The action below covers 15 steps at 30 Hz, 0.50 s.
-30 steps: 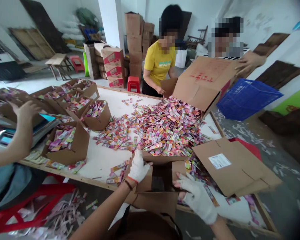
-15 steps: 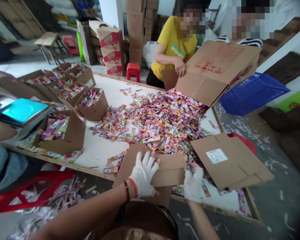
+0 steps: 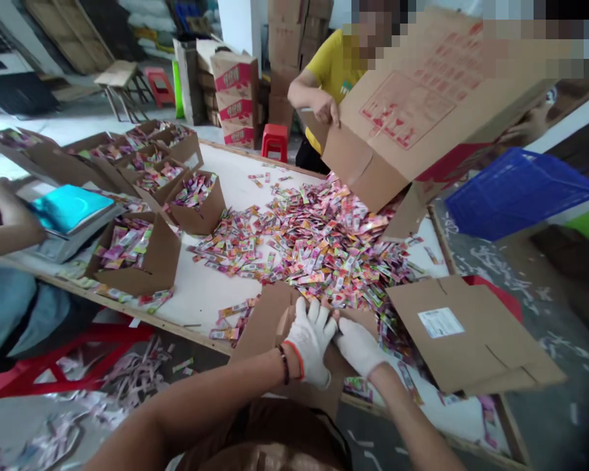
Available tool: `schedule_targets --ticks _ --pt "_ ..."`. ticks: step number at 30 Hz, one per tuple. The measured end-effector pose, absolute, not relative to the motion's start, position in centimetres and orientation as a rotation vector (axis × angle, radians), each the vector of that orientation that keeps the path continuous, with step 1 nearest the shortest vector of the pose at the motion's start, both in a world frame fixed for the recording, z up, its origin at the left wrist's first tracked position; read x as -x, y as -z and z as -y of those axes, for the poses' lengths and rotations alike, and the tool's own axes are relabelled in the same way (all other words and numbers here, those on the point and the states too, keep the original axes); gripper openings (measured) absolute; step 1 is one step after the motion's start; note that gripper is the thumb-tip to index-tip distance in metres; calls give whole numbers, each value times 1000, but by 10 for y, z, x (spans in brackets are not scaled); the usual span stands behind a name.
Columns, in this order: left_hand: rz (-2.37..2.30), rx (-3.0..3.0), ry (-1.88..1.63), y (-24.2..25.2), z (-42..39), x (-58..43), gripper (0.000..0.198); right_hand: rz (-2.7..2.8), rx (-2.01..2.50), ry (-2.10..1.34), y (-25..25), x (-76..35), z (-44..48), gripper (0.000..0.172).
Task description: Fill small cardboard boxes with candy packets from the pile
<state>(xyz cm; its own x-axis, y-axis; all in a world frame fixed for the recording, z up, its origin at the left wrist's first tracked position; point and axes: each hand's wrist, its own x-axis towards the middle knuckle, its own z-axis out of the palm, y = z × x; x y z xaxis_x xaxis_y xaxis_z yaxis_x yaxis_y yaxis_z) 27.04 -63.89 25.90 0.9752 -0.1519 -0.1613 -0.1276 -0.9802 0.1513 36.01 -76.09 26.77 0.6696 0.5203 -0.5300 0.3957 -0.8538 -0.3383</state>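
A partly folded cardboard box (image 3: 255, 327) lies in front of me at the near edge of the table. My left hand (image 3: 311, 340), in a white glove, lies on its flaps with the fingers stretched out. Close beside it, my right hand (image 3: 357, 347), gloved too, has its fingers curled together near the left fingertips, over the same flaps. Whatever those fingers may pinch is hidden. Just beyond the box spreads a big heap of small colourful sachets (image 3: 319, 242). Flattened cardboard (image 3: 471, 347) with a white label rests to the right.
Across the table a person in a yellow shirt (image 3: 328, 62) holds a large printed carton (image 3: 422, 98) tilted over the heap. Filled small boxes (image 3: 196, 203) stand on the left by a scale (image 3: 73, 212), near another person's arm. A blue crate (image 3: 520, 193) is at right.
My right hand has moved left from the flap's right end to beside my left hand. The large carton across the table has been tipped up higher over the sachets.
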Motion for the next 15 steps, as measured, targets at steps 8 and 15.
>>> schedule_targets --ticks 8,15 --pt "337 -2988 187 -256 615 -264 117 571 2555 -149 -236 -354 812 59" --pt "125 -2775 85 -272 571 -266 116 309 2280 -282 -231 -381 797 53"
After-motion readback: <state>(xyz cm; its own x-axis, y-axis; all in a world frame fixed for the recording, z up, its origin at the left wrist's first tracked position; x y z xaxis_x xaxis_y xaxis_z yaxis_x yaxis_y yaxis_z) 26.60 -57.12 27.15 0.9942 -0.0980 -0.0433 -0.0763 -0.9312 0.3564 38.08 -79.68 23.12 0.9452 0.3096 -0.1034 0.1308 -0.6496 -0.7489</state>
